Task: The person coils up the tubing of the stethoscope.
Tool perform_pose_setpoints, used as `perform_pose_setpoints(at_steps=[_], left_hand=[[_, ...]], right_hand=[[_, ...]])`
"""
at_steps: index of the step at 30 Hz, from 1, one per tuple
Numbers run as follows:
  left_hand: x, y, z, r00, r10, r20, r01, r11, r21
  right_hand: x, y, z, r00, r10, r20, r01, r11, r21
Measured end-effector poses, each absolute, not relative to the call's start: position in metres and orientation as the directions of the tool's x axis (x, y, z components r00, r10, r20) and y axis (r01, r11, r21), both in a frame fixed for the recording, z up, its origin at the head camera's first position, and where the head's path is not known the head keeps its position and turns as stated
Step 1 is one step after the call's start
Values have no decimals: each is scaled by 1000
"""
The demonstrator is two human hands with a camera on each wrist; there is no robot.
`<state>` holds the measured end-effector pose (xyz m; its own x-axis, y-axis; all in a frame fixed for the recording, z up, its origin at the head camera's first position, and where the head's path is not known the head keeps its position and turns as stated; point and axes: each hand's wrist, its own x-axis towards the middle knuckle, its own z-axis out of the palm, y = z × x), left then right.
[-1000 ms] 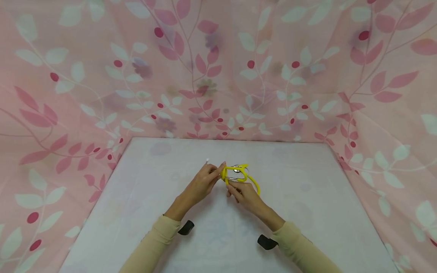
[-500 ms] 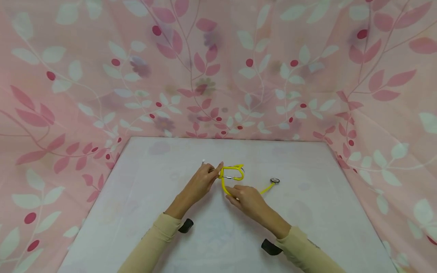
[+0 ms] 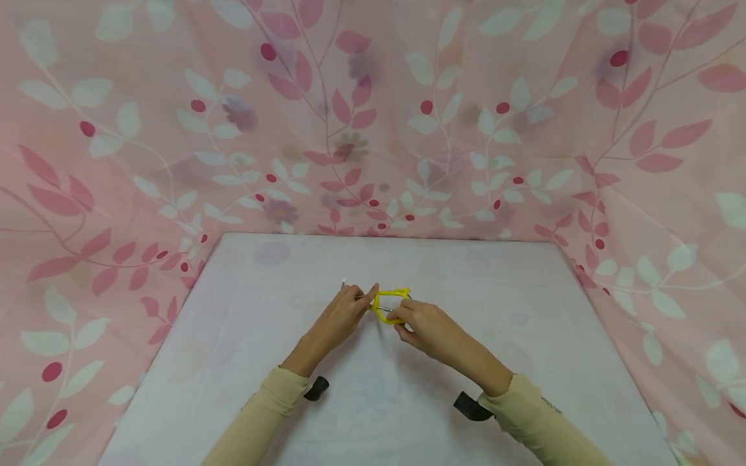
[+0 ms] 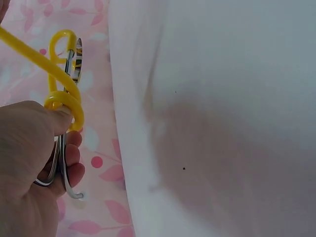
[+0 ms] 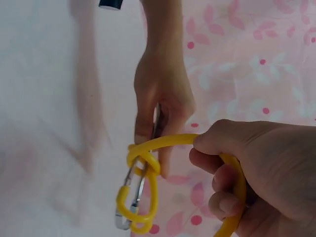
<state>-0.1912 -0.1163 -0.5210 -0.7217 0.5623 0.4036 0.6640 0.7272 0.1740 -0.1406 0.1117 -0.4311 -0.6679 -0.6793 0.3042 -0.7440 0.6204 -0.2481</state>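
Observation:
A stethoscope with yellow tubing (image 3: 393, 293) is held above the table, its tubing looped round its own metal arms. My left hand (image 3: 340, 317) grips the metal ear tubes (image 4: 61, 160), thumb against the yellow coil (image 4: 74, 106). One pale ear tip (image 3: 344, 281) sticks out beyond the left fingers. My right hand (image 5: 266, 168) holds the free length of tube (image 5: 168, 141), which runs from the coil through its curled fingers. A shiny rounded metal part (image 5: 121, 220) shows by the far loop. The disc-shaped chest piece cannot be made out in the head view.
A table with a white cover (image 3: 373, 414) lies under both hands. Pink leaf-patterned cloth (image 3: 373, 116) hangs behind and at both sides. Black wrist pieces (image 3: 473, 406) jut inward from the sleeves.
The right hand drew the tube down and right, the chest piece swinging out to the right; now it is raised back near the loops and the chest piece is hidden. The left hand barely moved.

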Motion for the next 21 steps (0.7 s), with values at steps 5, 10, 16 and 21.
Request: perform_pose_setpoints(at_steps=[5, 10, 16, 21], left_hand=[[-187, -115, -519, -695, 590, 411, 694, 700, 168], [-180, -114, -515, -683, 600, 416, 709, 680, 184], [-174, -110, -508, -655, 622, 429, 737, 652, 179], [-169, -108, -499, -655, 627, 421, 741, 642, 196]], right_hand=[[-153, 109, -421, -667, -662, 341, -743, 624, -243], [-175, 112, -425, -688, -593, 418, -723, 610, -326], [-208, 122, -440, -726, -502, 471, -687, 568, -453], [-231, 136, -458, -788, -442, 428, -616, 567, -547]])
